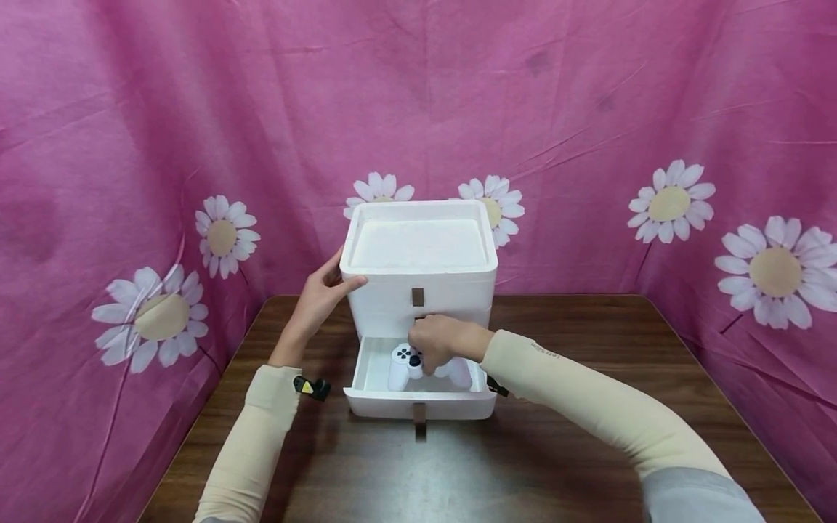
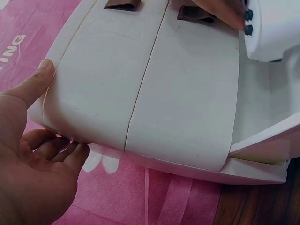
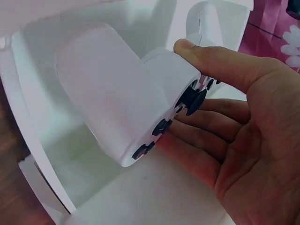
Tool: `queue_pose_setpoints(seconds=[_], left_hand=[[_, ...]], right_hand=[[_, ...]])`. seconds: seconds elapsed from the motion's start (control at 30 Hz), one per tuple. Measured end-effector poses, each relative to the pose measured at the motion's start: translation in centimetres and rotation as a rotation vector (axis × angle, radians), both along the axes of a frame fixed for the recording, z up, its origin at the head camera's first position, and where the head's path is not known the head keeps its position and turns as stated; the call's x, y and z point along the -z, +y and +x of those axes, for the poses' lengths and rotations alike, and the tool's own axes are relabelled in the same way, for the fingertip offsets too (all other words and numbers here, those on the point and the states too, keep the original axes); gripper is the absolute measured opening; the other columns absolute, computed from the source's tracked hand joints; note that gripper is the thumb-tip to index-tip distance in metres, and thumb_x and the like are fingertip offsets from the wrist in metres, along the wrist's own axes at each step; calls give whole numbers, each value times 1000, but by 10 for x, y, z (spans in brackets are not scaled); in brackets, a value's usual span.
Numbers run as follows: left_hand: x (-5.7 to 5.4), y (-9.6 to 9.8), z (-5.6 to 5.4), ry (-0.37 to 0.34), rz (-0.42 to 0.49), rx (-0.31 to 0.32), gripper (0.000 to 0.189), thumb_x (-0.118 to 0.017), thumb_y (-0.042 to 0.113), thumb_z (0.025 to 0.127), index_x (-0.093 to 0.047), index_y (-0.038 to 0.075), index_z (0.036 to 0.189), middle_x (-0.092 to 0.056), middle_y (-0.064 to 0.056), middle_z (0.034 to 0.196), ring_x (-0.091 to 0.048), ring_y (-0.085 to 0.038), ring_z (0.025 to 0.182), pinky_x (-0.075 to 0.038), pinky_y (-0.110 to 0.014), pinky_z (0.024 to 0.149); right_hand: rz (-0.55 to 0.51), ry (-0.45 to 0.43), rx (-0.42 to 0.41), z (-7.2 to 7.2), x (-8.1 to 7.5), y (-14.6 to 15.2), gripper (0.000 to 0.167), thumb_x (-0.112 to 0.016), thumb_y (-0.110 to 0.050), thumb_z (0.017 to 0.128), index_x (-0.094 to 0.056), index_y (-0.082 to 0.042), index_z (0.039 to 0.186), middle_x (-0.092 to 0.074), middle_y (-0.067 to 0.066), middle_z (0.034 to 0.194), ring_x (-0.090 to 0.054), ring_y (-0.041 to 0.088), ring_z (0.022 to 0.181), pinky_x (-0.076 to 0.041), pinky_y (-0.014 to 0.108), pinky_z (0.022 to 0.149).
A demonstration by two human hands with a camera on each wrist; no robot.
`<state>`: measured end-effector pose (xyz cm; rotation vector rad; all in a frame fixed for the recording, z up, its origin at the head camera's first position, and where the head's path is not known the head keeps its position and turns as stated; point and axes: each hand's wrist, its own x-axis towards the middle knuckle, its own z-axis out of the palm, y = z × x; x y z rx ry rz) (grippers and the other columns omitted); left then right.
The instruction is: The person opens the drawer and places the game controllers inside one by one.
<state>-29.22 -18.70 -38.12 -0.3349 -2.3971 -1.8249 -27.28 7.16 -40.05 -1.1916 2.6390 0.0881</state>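
Note:
A white game controller (image 1: 397, 374) with black buttons and thumbsticks is in the pulled-out bottom drawer (image 1: 386, 407) of a white drawer unit (image 1: 386, 309). My right hand (image 1: 445, 341) grips the controller's middle from above. In the right wrist view the thumb presses one face of the controller (image 3: 108, 89) and the fingers lie behind it, near the black sticks. The controller is tilted there. My left hand (image 1: 317, 298) holds the unit's upper left corner, thumb on the front edge. In the left wrist view its curled fingers (image 2: 77, 159) touch the unit's side.
Brown pull tabs (image 1: 418, 296) stick out from the drawer fronts. A shallow rimmed tray top (image 1: 418, 243) caps the unit, which stands on a dark wooden table (image 1: 575, 443). Pink cloth (image 1: 418, 94) with large daisies hangs behind and at both sides.

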Motion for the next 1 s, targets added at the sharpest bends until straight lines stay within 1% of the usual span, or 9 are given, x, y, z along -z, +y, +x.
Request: queue_pose_setpoints(seconds=[0.1,0.27,0.43,0.57,0.73,0.87,1.0], left_hand=[[1,0,-1,0,-2,2,85,-83,41,95,-36,38,166,-39,6,171,-43,-18,154,-43,-48,123],[0,0,-2,11,-6,-3,86,-83,42,94,-35,38,166,-39,5,171,-43,-19,154,-43,-48,123],[0,-1,-1,13,-6,2,85,-82,43,95,-35,39,166,-39,5,171,-42,-20,155,-43,-49,123],[1,-2,-1,6,-8,2,86,-82,44,94,-35,40,166,-39,6,171,-42,-18,155,-43,-48,123],[3,-2,-3,10,-8,3,86,-82,44,94,-34,40,166,-38,6,171,-41,-18,155,-42,-48,124],[3,-2,-3,11,-7,4,86,-82,44,95,-34,38,166,-38,5,172,-40,-19,156,-41,-49,124],[2,-2,-3,8,-4,3,88,-82,44,95,-33,37,167,-37,4,172,-40,-19,156,-42,-49,124]], right_hand=[[-4,-34,21,-1,5,-2,24,-93,-22,80,-70,-17,78,-60,-8,69,-48,10,64,-41,23,57],[16,-41,43,-2,12,-5,24,-92,-22,81,-69,-16,77,-60,-6,69,-51,11,63,-43,24,55],[33,-50,62,-2,20,-6,23,-92,-23,82,-71,-16,85,-64,-6,75,-54,12,67,-46,24,58],[35,-35,55,-3,24,-7,25,-94,-26,81,-75,-14,92,-68,-5,81,-56,12,69,-48,25,61],[55,-18,55,-3,25,-7,31,-95,-29,81,-77,-12,100,-73,-1,90,-59,12,73,-51,25,64],[94,-20,85,-4,23,-6,28,-94,-30,83,-77,-13,99,-71,0,94,-59,13,76,-52,27,67],[103,-38,109,-5,21,-5,27,-92,-29,85,-77,-14,102,-71,-1,96,-59,14,78,-52,27,69]])
